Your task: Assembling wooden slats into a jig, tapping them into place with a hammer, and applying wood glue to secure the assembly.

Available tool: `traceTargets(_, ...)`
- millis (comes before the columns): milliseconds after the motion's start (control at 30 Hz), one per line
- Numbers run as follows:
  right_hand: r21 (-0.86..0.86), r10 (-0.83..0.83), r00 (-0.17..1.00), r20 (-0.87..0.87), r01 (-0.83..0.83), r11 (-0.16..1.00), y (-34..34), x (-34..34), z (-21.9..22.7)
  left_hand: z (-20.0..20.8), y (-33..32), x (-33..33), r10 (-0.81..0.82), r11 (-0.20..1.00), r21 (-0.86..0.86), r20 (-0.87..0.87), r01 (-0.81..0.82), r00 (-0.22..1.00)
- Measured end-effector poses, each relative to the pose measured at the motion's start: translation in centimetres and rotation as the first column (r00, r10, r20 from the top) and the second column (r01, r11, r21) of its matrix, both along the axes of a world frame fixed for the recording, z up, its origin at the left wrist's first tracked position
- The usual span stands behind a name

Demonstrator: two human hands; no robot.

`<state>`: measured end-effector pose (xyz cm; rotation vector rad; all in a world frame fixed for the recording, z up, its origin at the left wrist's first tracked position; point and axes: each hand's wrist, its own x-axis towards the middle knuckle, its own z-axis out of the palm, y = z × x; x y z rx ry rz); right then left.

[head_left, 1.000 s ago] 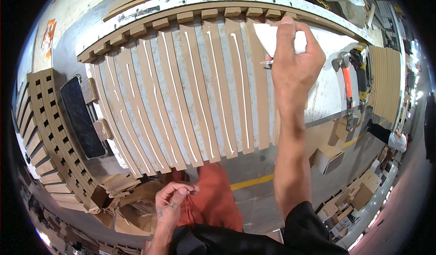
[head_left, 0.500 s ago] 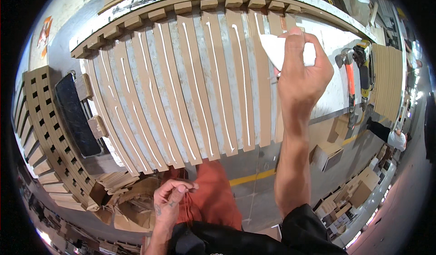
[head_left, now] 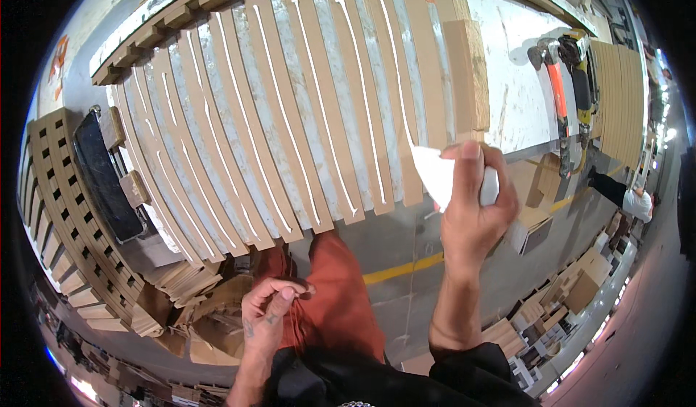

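My right hand (head_left: 478, 200) grips a white squeeze bottle (head_left: 432, 171), which is tilted with its tip down at a flat brown strip (head_left: 411, 189). A thin white bead runs from the tip back along that strip to its far end. Several parallel strips to the left carry similar white lines, some of them broken. Pale grey bands show between the strips. Low in front of my body, my left hand (head_left: 268, 309) is curled with the thumb against the fingers, and nothing shows in it.
A wooden block (head_left: 479, 81) lies at the right end of the strips. Farther right are an orange-handled hammer (head_left: 558, 102), a yellow-and-black tool (head_left: 581, 88) and stacked boards (head_left: 620, 117). Slotted wooden pieces (head_left: 80, 204) stand at left. Another person (head_left: 638, 204) is at far right.
My right hand has drawn the bottle toward my body along the strip, lengthening the white bead. The wooden block has come into sight. My left hand stays curled, and the view has shifted slightly.
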<state>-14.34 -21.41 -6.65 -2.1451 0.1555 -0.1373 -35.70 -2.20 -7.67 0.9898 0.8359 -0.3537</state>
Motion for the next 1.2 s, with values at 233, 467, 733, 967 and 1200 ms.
traceTargets(233, 0.061, -0.015, 0.992, -0.124, 0.023, 0.998, -2.2, -3.6, 0.9, 0.0, -0.4, 0.1, -0.036, 0.999, -0.001, -0.011, 0.036, 0.999)
traceTargets(467, 0.073, -0.015, 0.992, -0.123, 0.024, 0.997, -3.2, -3.9, 1.4, 0.4, -0.6, 0.6, -0.031, 1.000, -0.001, -0.038, 0.031, 0.999)
traceTargets(733, 0.188, 0.003, 0.999, 0.051, -0.012, 0.982, 2.1, 9.1, 0.6, -0.1, -0.2, 0.9, -0.061, 0.998, -0.011, -0.010, 0.061, 0.998)
traceTargets(967, 0.043, 0.099, 0.981, 0.170, -0.108, 0.993, 3.9, 15.1, -1.1, 0.2, 0.5, 1.8, -0.026, 1.000, 0.012, -0.039, 0.027, 0.999)
traceTargets(1200, -0.025, 0.093, 0.989, 0.114, -0.091, 0.996, 4.4, 15.1, -0.4, 0.0, 0.4, 2.1, -0.003, 1.000, 0.002, -0.043, 0.003, 0.999)
